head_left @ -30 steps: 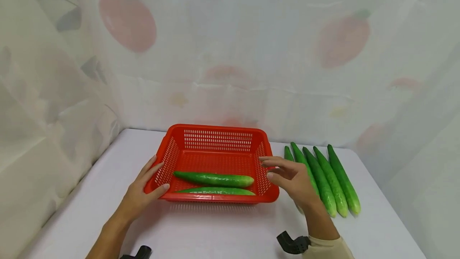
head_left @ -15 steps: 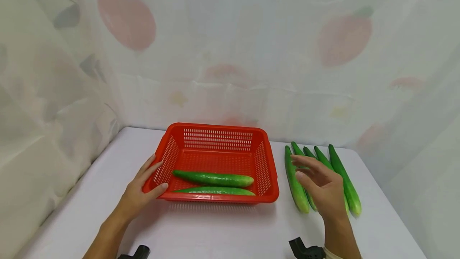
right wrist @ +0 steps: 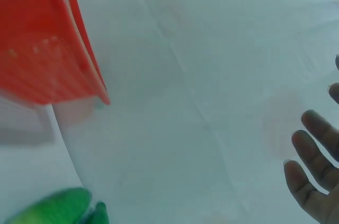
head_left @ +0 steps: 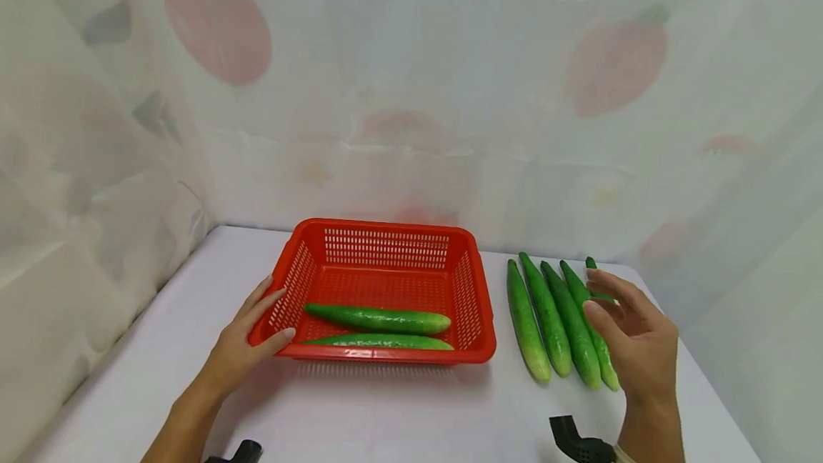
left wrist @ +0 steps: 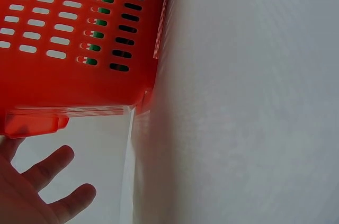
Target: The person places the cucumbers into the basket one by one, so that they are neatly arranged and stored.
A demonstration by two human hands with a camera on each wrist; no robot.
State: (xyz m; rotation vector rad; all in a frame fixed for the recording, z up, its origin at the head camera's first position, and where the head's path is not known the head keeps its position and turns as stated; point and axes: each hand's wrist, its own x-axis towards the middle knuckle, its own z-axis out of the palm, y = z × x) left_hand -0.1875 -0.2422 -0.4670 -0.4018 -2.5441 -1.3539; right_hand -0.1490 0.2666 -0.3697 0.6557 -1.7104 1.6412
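A red plastic basket [head_left: 386, 354] with slotted walls sits in the middle of the table. Two cucumbers [head_left: 379, 319] lie crosswise in its near half. My left hand [head_left: 241, 345] rests on the basket's left rim, thumb near the front corner; in the left wrist view two fingers [left wrist: 50, 168] spread apart below the rim. Right of the basket several cucumbers [head_left: 546, 316] lie side by side. Over the rightmost cucumber [head_left: 591, 263], which it mostly hides, my right hand [head_left: 636, 334] hovers with fingers loosely bent and apart, holding nothing. Its fingertips [right wrist: 307, 144] show at the right wrist view's edge.
A white table [head_left: 379, 413] carries everything. Pale sheeting printed with faded fruit [head_left: 411, 91] hangs behind it and along both sides. Black wrist-worn devices [head_left: 581, 441] show at the bottom of the head view.
My right hand has moved right, from the basket's right rim across the row of cucumbers to its far right end. My left hand has stayed on the basket, and the cucumbers lie unchanged.
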